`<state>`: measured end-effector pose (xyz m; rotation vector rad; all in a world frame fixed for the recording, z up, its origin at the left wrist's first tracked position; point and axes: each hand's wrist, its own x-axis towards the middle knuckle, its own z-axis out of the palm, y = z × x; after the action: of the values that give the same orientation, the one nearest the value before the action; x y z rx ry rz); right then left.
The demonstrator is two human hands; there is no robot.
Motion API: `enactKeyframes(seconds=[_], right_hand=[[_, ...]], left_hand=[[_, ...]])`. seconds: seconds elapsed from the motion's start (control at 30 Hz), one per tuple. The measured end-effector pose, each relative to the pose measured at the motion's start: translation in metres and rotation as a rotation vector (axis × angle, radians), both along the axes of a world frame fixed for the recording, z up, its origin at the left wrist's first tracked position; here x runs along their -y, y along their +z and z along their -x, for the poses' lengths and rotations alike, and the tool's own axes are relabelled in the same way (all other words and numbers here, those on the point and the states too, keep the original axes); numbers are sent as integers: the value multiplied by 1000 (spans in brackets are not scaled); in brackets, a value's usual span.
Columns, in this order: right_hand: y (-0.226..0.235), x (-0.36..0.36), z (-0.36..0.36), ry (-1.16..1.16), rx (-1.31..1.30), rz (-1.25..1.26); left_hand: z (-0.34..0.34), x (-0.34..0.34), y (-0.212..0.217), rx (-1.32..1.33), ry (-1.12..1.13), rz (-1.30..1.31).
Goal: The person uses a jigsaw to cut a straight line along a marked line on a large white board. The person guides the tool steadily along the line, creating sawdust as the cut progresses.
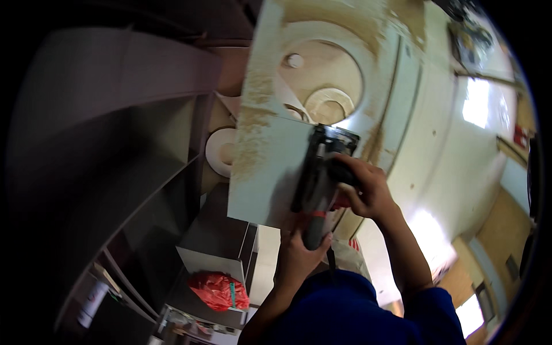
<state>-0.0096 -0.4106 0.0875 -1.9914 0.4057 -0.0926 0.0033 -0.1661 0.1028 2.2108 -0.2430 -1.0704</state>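
A black-and-grey handheld power tool (313,190) with red accents rests on or just above a pale board (261,178). Its exact kind I cannot make out. The front end, with a dark metal frame, lies at the near rim of a large round hole in the board. My left hand (305,253) is wrapped round the tool's rear grip. Higher up, my right hand (368,184) grips the black front part. A dark cord hangs from the rear end toward my body. Brown dust covers the board beside the hole.
Through the hole show a pale ring (329,104) and a small white disc (295,61). A round white piece (221,152) lies left of the board. Dark cabinets (144,144) stand at left, a red plastic bag (218,290) at lower left. Right is a long pale surface (437,149).
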Motion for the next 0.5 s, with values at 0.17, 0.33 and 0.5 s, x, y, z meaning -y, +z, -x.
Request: enactKeyframes(seconds=[0.17, 0.33, 0.5], right_hand=[[2, -2, -3, 33, -33, 31], [7, 1, -3, 68, -77, 119], [21, 0, -15, 126, -127, 303]], left_hand=[[-16, 3, 13, 123, -17, 110], [-9, -4, 7, 64, 19, 187], [-6, -8, 3, 133, 44, 257]])
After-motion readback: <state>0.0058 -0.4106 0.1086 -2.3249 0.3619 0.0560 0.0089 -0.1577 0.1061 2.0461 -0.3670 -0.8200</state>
